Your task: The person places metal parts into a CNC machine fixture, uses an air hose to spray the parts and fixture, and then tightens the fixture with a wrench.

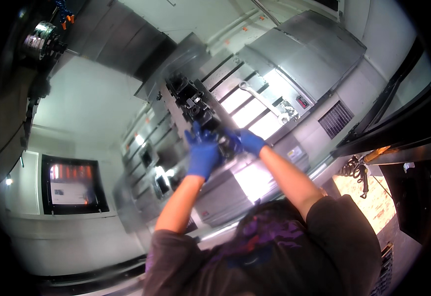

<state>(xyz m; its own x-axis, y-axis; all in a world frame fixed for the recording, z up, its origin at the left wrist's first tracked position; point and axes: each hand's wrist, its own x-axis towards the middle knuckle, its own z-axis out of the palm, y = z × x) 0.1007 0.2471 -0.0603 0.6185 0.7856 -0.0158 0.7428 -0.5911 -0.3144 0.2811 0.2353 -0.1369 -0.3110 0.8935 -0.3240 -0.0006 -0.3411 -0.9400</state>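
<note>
A long dark machine vise [194, 101] lies across the slotted metal table of a milling machine. Both my hands wear blue gloves and are at the vise's near end. My left hand [204, 157] is on its left side, with fingers stretched out and apart against the dark metal. My right hand [249, 142] reaches in from the right; its fingers are blurred and partly lost against a dark part [225, 144] between the two hands. Whether they grip that part I cannot make out. A combination wrench [264, 101] rests on the table to the right of the vise.
The spindle head [40, 42] and orange-tipped coolant nozzles [67, 20] hang at upper left. Grey metal covers [319, 47] flank the table. A window [72, 183] is at left. A coiled hose [353, 170] hangs outside the door frame at right.
</note>
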